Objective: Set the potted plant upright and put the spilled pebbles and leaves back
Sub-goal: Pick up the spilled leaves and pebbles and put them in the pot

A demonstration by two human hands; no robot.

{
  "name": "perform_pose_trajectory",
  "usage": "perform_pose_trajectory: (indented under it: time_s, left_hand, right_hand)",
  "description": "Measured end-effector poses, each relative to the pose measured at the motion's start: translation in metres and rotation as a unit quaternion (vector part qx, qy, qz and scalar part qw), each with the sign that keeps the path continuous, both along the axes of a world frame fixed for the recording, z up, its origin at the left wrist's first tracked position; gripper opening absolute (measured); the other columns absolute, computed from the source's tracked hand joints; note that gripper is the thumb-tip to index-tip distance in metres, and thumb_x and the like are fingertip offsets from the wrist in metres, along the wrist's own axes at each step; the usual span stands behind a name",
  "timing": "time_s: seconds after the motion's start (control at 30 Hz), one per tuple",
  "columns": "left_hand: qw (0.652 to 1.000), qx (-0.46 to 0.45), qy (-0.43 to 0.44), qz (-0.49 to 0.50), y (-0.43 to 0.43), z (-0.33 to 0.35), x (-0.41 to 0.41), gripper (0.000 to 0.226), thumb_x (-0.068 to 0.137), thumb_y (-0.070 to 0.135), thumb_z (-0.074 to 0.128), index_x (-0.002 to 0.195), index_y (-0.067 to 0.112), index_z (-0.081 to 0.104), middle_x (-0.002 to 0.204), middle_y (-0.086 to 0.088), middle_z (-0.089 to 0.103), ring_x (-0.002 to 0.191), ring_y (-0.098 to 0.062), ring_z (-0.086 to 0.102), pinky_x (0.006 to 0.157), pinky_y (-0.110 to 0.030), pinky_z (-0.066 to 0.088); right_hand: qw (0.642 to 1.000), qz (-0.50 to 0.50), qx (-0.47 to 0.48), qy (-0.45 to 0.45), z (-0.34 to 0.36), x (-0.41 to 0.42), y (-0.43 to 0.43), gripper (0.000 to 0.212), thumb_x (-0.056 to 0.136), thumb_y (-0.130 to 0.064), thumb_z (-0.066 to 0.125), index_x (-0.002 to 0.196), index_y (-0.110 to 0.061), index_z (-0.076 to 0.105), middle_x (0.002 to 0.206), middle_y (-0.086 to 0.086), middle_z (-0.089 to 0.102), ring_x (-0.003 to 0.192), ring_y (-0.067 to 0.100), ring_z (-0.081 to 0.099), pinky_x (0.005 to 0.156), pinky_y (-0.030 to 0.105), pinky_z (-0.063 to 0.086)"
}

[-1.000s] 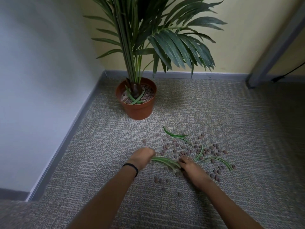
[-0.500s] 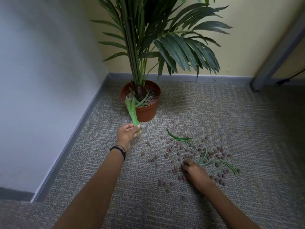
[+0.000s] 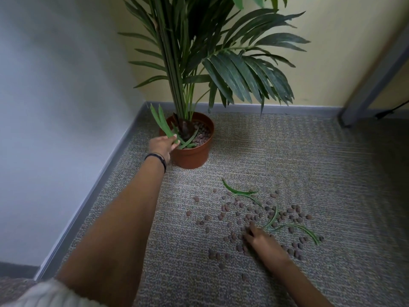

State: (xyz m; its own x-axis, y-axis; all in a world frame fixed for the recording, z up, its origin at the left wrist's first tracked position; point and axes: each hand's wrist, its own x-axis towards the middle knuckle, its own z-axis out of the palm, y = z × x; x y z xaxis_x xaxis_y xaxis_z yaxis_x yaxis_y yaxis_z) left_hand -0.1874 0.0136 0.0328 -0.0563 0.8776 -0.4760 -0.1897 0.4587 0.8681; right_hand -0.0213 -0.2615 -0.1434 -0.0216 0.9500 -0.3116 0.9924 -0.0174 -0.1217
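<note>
The brown pot [image 3: 194,155] stands upright in the corner with a tall green palm plant [image 3: 221,63] in it and pebbles and a few loose leaves on its soil. My left hand [image 3: 160,147] is at the pot's left rim, shut on a green leaf [image 3: 160,122] that points up. Brown pebbles [image 3: 234,218] lie scattered over the carpet to the right. Loose green leaves [image 3: 240,192] lie among them, one at the far right [image 3: 306,231]. My right hand [image 3: 262,239] rests on the pebbles with fingers curled; what it holds is hidden.
Grey carpet [image 3: 309,162] covers the floor. A white wall with grey baseboard [image 3: 99,187] runs along the left. The yellow back wall has a grey door frame [image 3: 376,69] and a black cable [image 3: 389,110] at the right.
My left hand lifted a leaf from the carpet and carried it up and away to the pot's rim. My right hand stayed among the pebbles.
</note>
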Motion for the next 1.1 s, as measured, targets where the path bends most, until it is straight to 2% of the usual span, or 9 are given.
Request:
perform_pose_trajectory:
  time_s: [0.13,0.27,0.4,0.5,0.63,0.7,0.8,0.93,1.1]
  left_hand:
    - [1.0,0.008,0.018,-0.017,0.023,0.001,0.014,0.034,0.092,-0.006,0.056,0.125,-0.009,0.052,0.137,-0.023,0.052,0.122,-0.032,0.058,0.092,-0.027,0.051]
    - [0.996,-0.012,0.035,-0.075,0.028,0.003,0.031,0.05,0.098,0.021,0.054,0.141,0.001,0.041,0.146,-0.012,0.045,0.129,-0.025,0.053,0.096,-0.026,0.05]
    - [0.99,0.0,0.033,-0.137,0.017,0.001,0.037,0.052,0.103,0.036,0.038,0.148,0.011,0.033,0.155,-0.003,0.035,0.143,-0.017,0.034,0.114,-0.028,0.032]
    - [0.986,0.024,0.059,-0.153,0.002,-0.002,0.032,0.049,0.103,0.031,0.038,0.148,0.011,0.032,0.154,-0.004,0.034,0.142,-0.02,0.033,0.113,-0.032,0.036]
    - [0.973,0.028,0.118,-0.197,-0.031,-0.021,0.014,0.037,0.103,0.023,0.042,0.137,0.01,0.046,0.108,-0.002,0.053,0.1,-0.014,0.052,0.08,-0.026,0.048]
    - [0.966,0.017,0.137,-0.219,-0.045,-0.034,0.001,0.019,0.103,0.02,0.04,0.109,0.016,0.058,0.092,0.001,0.051,0.084,-0.012,0.051,0.072,-0.026,0.046]
    - [0.959,0.012,0.159,-0.235,-0.062,-0.053,-0.019,0.031,0.104,0.017,0.037,0.077,0.025,0.049,0.073,0.001,0.042,0.06,-0.01,0.038,0.055,-0.021,0.032]
    - [0.947,-0.032,0.189,-0.259,-0.073,-0.074,-0.055,0.033,0.104,0.022,0.039,0.134,0.013,0.048,0.092,-0.003,0.058,0.075,-0.012,0.054,0.063,-0.022,0.043]
    - [0.924,-0.033,0.234,-0.3,-0.071,-0.082,-0.079,0.04,0.101,0.019,0.043,0.14,0.01,0.045,0.092,-0.003,0.057,0.073,-0.011,0.052,0.058,-0.021,0.037]
  right_hand:
    - [1.0,0.005,0.009,0.014,-0.003,0.002,0.001,0.034,0.096,-0.012,0.04,0.13,-0.01,0.045,0.141,0.011,0.036,0.124,0.024,0.045,0.098,0.035,0.042]
    - [0.998,-0.026,0.018,0.045,-0.007,0.004,0.001,0.031,0.095,-0.009,0.042,0.125,-0.01,0.051,0.138,0.01,0.04,0.119,0.025,0.05,0.096,0.03,0.043]
    - [0.981,-0.119,0.051,0.144,0.0,0.01,0.007,0.016,0.088,-0.007,0.052,0.087,-0.018,0.063,0.111,0.0,0.056,0.096,0.019,0.06,0.087,0.026,0.047]
    - [0.929,-0.242,0.118,0.253,0.01,0.023,0.012,0.035,0.08,0.004,0.06,0.059,-0.023,0.054,0.066,-0.002,0.06,0.064,0.012,0.06,0.066,0.021,0.043]
    - [0.82,-0.382,0.144,0.401,0.027,0.024,0.029,0.017,0.079,0.008,0.068,0.072,-0.007,0.07,0.062,-0.001,0.066,0.048,-0.009,0.058,0.055,0.002,0.044]
    - [0.759,-0.419,0.147,0.475,0.037,0.019,0.043,0.008,0.079,0.008,0.069,0.085,0.003,0.071,0.062,0.0,0.067,0.045,-0.006,0.061,0.052,0.006,0.05]
    - [0.672,-0.445,0.126,0.578,0.062,0.009,0.063,0.014,0.08,0.01,0.065,0.094,0.007,0.067,0.059,-0.002,0.07,0.047,0.001,0.065,0.049,0.01,0.052]
    - [0.601,-0.454,0.086,0.652,0.1,-0.001,0.095,0.014,0.082,0.006,0.064,0.096,0.006,0.064,0.08,0.007,0.068,0.053,0.003,0.068,0.05,0.011,0.053]
    - [0.59,-0.425,0.08,0.682,0.152,-0.016,0.157,0.028,0.085,0.005,0.06,0.112,0.008,0.058,0.107,0.018,0.066,0.071,0.014,0.066,0.066,0.017,0.059]
